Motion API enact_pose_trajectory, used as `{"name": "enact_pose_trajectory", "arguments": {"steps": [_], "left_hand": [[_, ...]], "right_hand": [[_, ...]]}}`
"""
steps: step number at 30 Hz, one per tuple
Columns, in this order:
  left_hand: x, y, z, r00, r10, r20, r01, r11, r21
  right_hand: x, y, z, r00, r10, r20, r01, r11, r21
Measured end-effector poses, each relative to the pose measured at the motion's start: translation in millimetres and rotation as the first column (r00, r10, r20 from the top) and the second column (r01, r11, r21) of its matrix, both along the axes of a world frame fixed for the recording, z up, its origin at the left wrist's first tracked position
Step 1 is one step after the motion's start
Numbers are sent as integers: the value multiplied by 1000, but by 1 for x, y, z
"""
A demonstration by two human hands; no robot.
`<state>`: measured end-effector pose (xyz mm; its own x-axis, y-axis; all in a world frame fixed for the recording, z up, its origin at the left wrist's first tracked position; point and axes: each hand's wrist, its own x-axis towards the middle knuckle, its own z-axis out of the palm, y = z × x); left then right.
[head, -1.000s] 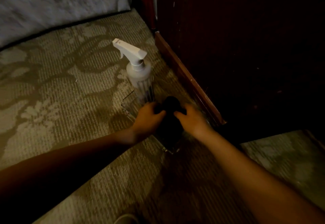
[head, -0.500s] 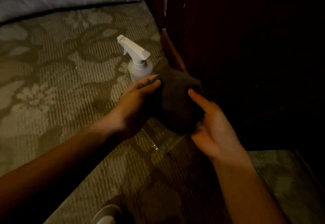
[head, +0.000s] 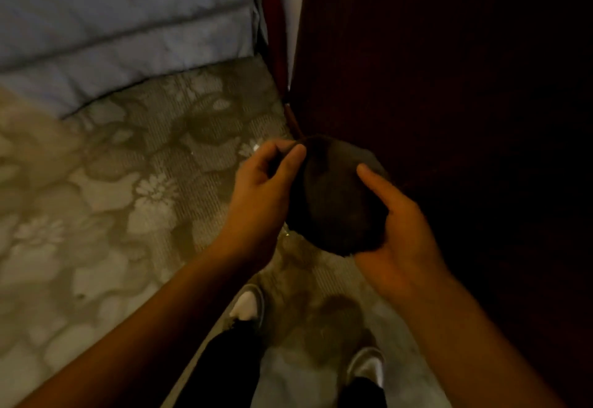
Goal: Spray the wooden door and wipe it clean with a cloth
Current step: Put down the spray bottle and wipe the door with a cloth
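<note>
A dark bunched cloth (head: 333, 196) is held up between both hands in front of me. My left hand (head: 263, 192) pinches its upper left edge with thumb and forefinger. My right hand (head: 398, 225) cups it from below and the right, thumb lying on top. The dark wooden door (head: 449, 71) fills the right side, very dim. The spray bottle is hidden from view behind my hands and the cloth.
Patterned floral carpet (head: 112, 199) covers the floor. A grey fabric-covered bed base (head: 122, 22) runs along the back left. A reddish door frame (head: 277, 38) stands at the door's left edge. My two white shoes (head: 247, 305) (head: 365, 366) are below.
Both hands lifted the cloth from the clear container on the floor up to chest height. The view rose, and the spray bottle went out of sight.
</note>
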<state>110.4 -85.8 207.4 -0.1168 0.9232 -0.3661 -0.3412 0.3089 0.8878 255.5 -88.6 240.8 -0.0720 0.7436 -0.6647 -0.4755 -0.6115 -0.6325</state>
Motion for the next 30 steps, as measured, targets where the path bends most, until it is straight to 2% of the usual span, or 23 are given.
{"name": "enact_pose_trajectory", "arguments": {"steps": [1,3,7,11,14,17,22,25,30], "left_hand": [[2,-3,46,999,-36,0,36,999,19],[11,-12,138,993,-117,-25,118,991,54],[49,-46,299,962,-262,-81,273,945,183],[116,-84,423,931,-350,-103,365,884,291],[180,-116,516,878,-459,-137,475,799,368],[244,-142,595,816,-561,-140,560,707,433],[329,-154,707,737,-649,-191,643,584,495],[362,-136,760,740,-638,-212,635,560,532],[406,-86,843,722,-660,-208,608,462,645]], "right_hand": [[5,-10,48,994,-25,-107,22,999,-29],[13,-36,137,972,-71,-222,61,997,-54],[46,-92,289,951,-183,-251,180,983,-35],[118,-153,416,924,-317,-216,343,935,95],[175,-207,506,868,-416,-272,473,859,196],[219,-249,577,792,-505,-343,596,760,260],[272,-277,660,736,-545,-401,675,626,390],[301,-267,707,719,-575,-390,691,528,494],[334,-234,784,714,-599,-363,650,374,662]]}}
